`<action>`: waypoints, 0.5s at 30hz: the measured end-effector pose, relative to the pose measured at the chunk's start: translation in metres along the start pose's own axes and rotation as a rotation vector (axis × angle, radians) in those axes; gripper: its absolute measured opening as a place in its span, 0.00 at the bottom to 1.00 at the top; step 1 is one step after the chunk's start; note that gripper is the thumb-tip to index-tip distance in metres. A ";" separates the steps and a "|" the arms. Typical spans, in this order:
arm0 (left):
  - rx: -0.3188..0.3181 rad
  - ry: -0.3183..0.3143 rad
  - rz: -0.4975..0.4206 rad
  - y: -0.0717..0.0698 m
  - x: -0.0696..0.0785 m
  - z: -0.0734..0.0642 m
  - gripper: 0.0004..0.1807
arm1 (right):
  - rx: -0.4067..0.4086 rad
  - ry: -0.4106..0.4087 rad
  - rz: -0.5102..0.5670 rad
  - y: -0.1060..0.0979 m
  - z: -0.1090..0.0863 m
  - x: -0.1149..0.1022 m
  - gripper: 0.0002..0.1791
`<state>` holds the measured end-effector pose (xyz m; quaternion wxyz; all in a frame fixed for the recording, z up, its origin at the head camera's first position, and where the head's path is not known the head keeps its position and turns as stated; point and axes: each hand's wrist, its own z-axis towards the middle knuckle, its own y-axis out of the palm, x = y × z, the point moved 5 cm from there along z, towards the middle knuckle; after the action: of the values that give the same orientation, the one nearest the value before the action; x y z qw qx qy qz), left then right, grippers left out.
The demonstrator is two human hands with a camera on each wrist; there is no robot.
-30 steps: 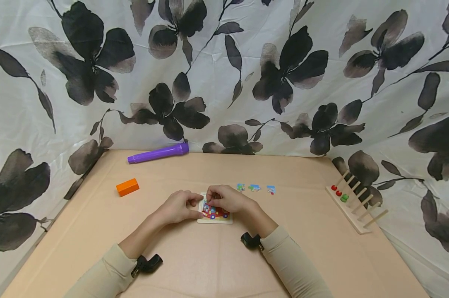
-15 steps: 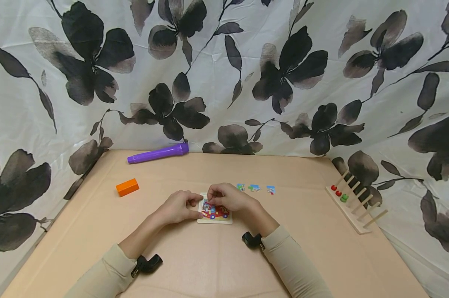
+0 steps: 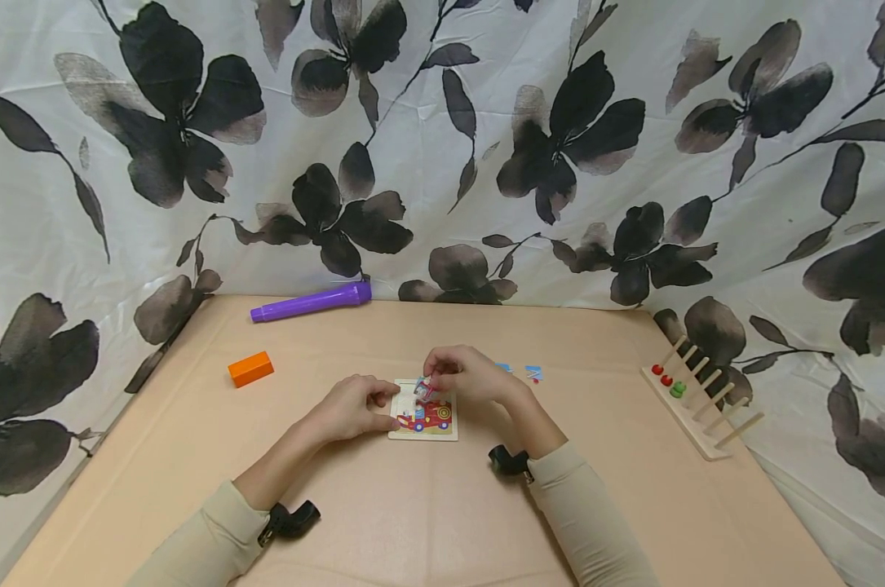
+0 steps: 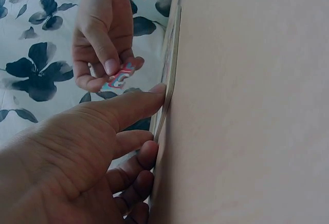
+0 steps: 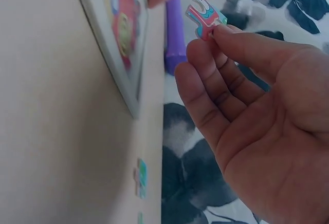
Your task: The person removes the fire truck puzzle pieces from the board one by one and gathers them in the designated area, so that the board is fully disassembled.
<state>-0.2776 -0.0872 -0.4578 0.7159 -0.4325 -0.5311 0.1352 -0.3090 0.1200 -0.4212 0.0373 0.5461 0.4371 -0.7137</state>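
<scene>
A small wooden jigsaw board (image 3: 442, 434) lies on the table in the head view, with a red car picture (image 3: 431, 417) in its lower part. My left hand (image 3: 350, 408) holds the board's left edge, thumb near the lower corner and fingers higher up; in the left wrist view its thumb lies on the rim. Above the board's upper part, my right hand (image 3: 466, 375) pinches a red, white and blue puzzle piece (image 5: 203, 16) between thumb and fingertips. In the right wrist view this piece is clear of the board, tilted up.
Loose puzzle pieces (image 3: 533, 373) lie behind my right hand, partly hidden. An orange block (image 3: 251, 369) is at the left and a purple tube (image 3: 311, 302) at the back. A wooden peg stand (image 3: 695, 416) with red and green beads stands at the right. Floral cloth (image 3: 442, 147) hangs behind.
My right hand has lifted the puzzle piece out of the board's upper part and moved a little up and right, baring a pale patch there. The left hand stays in place.
</scene>
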 end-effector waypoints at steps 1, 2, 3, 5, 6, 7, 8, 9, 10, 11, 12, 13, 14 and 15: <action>0.001 0.000 0.000 0.000 0.000 0.000 0.30 | 0.002 -0.004 0.005 -0.002 -0.001 0.001 0.05; 0.002 0.002 0.002 0.000 0.000 0.000 0.30 | 0.003 -0.007 0.012 -0.005 -0.002 0.001 0.05; 0.003 0.003 0.004 0.000 0.000 0.000 0.30 | 0.005 -0.011 0.017 -0.007 -0.003 0.002 0.06; 0.004 0.007 0.008 0.000 0.000 0.000 0.30 | 0.007 -0.016 0.017 -0.012 -0.006 0.003 0.07; 0.005 0.009 0.010 0.000 0.000 0.000 0.29 | 0.007 -0.018 0.014 -0.014 -0.007 0.003 0.08; 0.005 0.009 0.011 0.000 0.000 0.000 0.29 | 0.008 -0.017 0.010 -0.016 -0.008 0.004 0.09; 0.005 0.009 0.012 0.000 0.000 0.000 0.29 | 0.008 -0.016 0.005 -0.019 -0.009 0.004 0.09; 0.006 0.010 0.013 0.000 0.001 0.000 0.29 | 0.008 -0.017 0.001 -0.021 -0.010 0.004 0.10; 0.006 0.010 0.014 0.000 0.001 0.000 0.30 | 0.008 -0.013 -0.005 -0.023 -0.011 0.004 0.10; 0.007 0.011 0.016 0.000 0.001 0.000 0.30 | 0.007 -0.009 -0.008 -0.024 -0.012 0.004 0.10; 0.008 0.011 0.018 0.000 0.001 0.000 0.30 | 0.007 -0.003 -0.008 -0.026 -0.013 0.005 0.10; 0.009 0.012 0.020 0.000 0.001 -0.001 0.30 | 0.006 0.002 -0.007 -0.028 -0.014 0.006 0.10; 0.010 0.012 0.022 0.000 0.001 -0.001 0.30 | 0.006 0.006 -0.006 -0.029 -0.015 0.006 0.10; 0.010 0.012 0.023 0.000 0.001 -0.001 0.30 | 0.006 0.011 -0.005 -0.031 -0.016 0.007 0.10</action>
<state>-0.2768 -0.0871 -0.4574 0.7196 -0.4358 -0.5212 0.1434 -0.3157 0.1527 -0.4092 0.0318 0.5490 0.4364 -0.7121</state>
